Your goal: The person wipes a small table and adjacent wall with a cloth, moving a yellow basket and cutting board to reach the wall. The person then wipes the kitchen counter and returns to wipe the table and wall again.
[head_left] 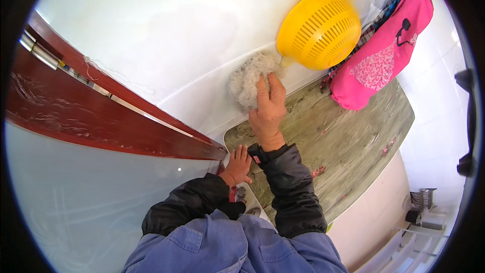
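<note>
Wiping the wall (202,35), we judge: right hand (269,108) gripping fluffy cloth (246,83), upper centre; left hand (236,167) spread mid-frame; next stroke wants even pressure.

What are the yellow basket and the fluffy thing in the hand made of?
The yellow basket looks like shiny plastic: smooth, bright, with neat slots. The pale fluffy thing in the right hand looks dull and fibrous, maybe yarn or wool; its fuzz doesn't settle which.

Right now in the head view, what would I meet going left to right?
Dark red frame → fluffy gray cloth with the right hand on it → yellow colander → pink hanging fabric.
</note>
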